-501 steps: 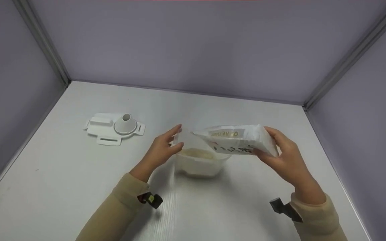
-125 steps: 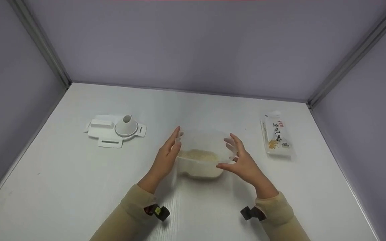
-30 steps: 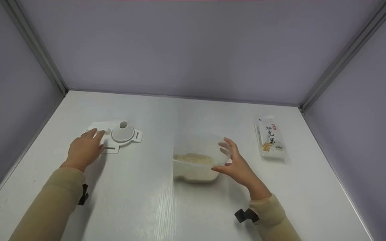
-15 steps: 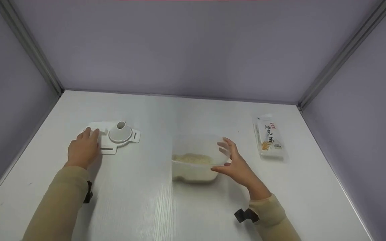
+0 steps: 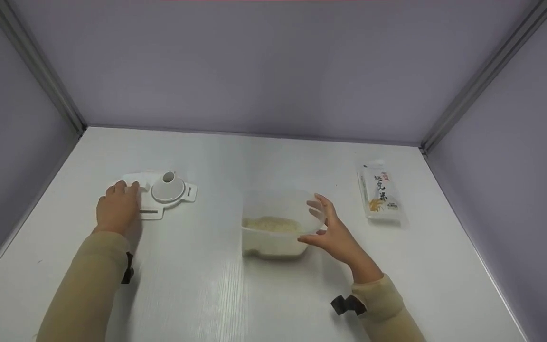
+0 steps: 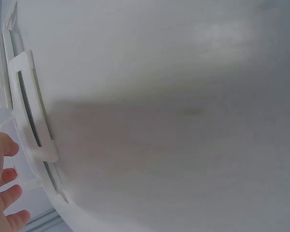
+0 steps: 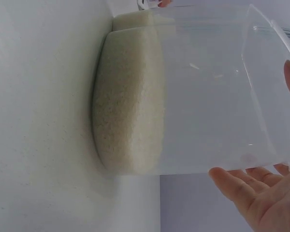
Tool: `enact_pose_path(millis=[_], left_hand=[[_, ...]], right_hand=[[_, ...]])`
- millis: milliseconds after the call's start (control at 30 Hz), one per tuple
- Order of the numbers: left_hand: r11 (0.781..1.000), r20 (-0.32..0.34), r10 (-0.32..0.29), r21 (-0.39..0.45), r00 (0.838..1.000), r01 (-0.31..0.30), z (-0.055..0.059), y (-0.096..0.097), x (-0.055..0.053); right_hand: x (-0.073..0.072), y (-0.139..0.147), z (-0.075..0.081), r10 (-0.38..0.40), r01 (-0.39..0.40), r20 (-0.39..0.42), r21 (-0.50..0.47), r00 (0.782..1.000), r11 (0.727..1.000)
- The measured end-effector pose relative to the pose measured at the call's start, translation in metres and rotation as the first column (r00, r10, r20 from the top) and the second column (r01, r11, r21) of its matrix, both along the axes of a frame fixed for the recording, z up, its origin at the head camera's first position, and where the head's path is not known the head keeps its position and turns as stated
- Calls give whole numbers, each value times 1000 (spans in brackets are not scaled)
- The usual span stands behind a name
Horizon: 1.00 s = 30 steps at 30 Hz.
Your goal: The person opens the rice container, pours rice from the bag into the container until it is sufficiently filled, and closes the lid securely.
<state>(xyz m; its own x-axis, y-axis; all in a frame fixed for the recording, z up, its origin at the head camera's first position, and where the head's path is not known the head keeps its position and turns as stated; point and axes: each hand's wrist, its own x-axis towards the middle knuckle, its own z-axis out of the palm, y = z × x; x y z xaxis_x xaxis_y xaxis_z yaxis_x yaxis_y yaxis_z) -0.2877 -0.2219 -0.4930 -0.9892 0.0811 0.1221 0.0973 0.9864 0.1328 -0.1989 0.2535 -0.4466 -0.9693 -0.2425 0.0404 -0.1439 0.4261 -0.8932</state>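
Observation:
On the white table stands a clear plastic rice container (image 5: 273, 244), its bottom filled with pale rice (image 7: 130, 101). My right hand (image 5: 337, 237) holds its right side near the rim, thumb in front and fingers along the side. At the left lies a white lid (image 5: 174, 202) with slotted latch flaps and a cone-shaped cup (image 5: 168, 187). My left hand (image 5: 117, 209) rests over the lid's left part, its fingertips at the raised block there. In the left wrist view those fingers (image 6: 9, 195) are spread and a latch flap (image 6: 33, 106) shows beside them.
A rice bag (image 5: 380, 192) with printed characters lies flat on the table to the right of the container. Grey-purple panels (image 5: 264, 66) wall the table at the back and on both sides.
The rice bag, earlier tilted in my right hand over the container, now lies at the right. My left hand has left the container for the lid; my right hand still holds the container.

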Motion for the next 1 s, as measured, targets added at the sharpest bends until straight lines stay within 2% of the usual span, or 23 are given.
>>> enact_pose_path(millis=[167, 333, 467, 600, 700, 867, 1000], left_hand=[[999, 18, -8, 35, 1000, 7, -1, -1, 2], [999, -41, -28, 17, 999, 28, -2, -2, 2], [1000, -47, 1, 7, 999, -1, -7, -4, 2], [999, -63, 32, 25, 998, -31, -14, -9, 3], [998, -125, 53, 28, 991, -50, -17, -13, 4], [993, -221, 106, 79, 969, -91, -6, -13, 2], [989, -273, 116, 121, 955, -86, 8, -8, 2]], right_hand=[[0, -3, 0, 7, -7, -1, -3, 1000, 1000], [-2, -4, -1, 8, -8, 6, -16, 1000, 1000], [-3, -6, -1, 9, -9, 18, -20, 1000, 1000], [2, -11, 11, 19, -19, 25, -24, 1000, 1000], [8, -15, 22, 30, -30, 31, -9, 999, 1000], [12, -16, 29, 22, -22, 28, -3, 999, 1000], [10, -16, 28, 16, -16, 30, -21, 999, 1000]])
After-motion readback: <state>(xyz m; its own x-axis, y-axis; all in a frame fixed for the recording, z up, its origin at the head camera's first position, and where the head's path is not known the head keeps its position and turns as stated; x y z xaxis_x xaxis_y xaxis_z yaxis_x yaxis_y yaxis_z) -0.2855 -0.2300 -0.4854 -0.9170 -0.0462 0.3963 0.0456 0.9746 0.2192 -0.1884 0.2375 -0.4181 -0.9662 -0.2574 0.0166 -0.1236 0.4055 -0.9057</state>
